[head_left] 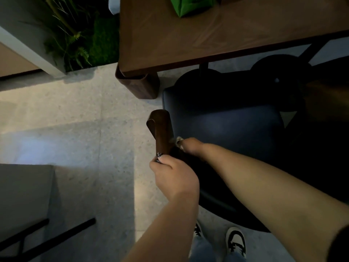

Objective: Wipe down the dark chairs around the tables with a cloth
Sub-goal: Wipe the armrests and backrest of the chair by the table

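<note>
The fingers of the left hand (pixel 174 177) are curled around the near end of a brown wooden armrest (pixel 161 132), which is gripped from the side. Just beyond it, the right hand (pixel 190 147) is pressed where the armrest meets the seat, its fingers closed on a pale cloth (pixel 179 141), of which only a blurred scrap is seen. The dark chair (pixel 232 129) is tucked partly under a wooden table (pixel 207 38). A green bag (pixel 190 5) is seen on the tabletop.
</note>
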### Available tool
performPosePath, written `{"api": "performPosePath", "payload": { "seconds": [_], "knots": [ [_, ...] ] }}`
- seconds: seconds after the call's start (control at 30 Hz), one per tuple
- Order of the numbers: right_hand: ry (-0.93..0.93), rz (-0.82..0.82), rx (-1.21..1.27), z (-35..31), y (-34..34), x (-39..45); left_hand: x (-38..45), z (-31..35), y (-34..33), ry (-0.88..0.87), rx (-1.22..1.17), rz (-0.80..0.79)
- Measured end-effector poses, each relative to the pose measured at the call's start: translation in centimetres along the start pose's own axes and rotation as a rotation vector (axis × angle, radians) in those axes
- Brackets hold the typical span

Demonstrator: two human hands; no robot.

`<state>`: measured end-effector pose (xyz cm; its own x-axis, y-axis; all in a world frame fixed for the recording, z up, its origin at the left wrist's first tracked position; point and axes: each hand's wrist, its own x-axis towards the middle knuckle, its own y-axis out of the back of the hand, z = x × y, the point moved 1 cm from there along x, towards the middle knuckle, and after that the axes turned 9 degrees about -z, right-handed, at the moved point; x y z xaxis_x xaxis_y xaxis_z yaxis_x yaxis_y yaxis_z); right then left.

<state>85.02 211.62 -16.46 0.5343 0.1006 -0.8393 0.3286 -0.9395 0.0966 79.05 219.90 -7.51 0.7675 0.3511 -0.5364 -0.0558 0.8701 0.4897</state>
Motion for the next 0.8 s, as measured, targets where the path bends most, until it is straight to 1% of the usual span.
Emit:
{"api": "performPosePath", "payload": {
  "seconds": [0.03,0.1,0.23,0.3,0.37,0.47,0.5,0.57,0.67,0.73,0.8],
  "knots": [
    [0.014,0.008,0.071,0.5,-0.1,0.2,0.0,-0.2,0.0,-0.002,0.002,0.001],
    [0.017,0.022,0.094,0.9,-0.1,0.5,0.1,-0.3,-0.1,-0.008,-0.001,-0.007],
    [0.128,0.089,-0.112,0.8,0.3,-1.9,-0.2,0.0,0.1,-0.014,-0.010,-0.006],
    [0.204,0.128,-0.176,1.0,0.2,-4.1,-0.3,0.3,0.2,-0.024,-0.020,-0.003],
    [0.289,0.146,-0.188,1.3,-0.2,-6.6,-0.4,0.4,0.2,-0.019,-0.021,0.006],
    [0.453,0.076,-0.146,2.0,-0.5,-11.6,-0.5,0.4,0.3,-0.001,-0.009,-0.002],
    [0.506,0.043,-0.160,2.4,-0.6,-13.5,-0.5,0.4,0.3,0.004,0.002,-0.003],
    [0.594,0.009,-0.269,3.8,-0.8,-16.4,-0.6,0.5,0.3,0.016,0.024,0.006],
    [0.606,-0.040,-0.482,4.9,-1.4,-17.7,-0.5,0.7,0.3,0.020,0.052,0.039],
    [0.606,-0.009,-0.468,4.3,-1.6,-17.0,-0.5,0.7,0.3,0.011,0.087,0.070],
    [0.624,0.028,-0.349,3.6,-1.5,-15.7,-0.4,0.7,0.2,-0.002,0.132,0.098]
  ]
}}
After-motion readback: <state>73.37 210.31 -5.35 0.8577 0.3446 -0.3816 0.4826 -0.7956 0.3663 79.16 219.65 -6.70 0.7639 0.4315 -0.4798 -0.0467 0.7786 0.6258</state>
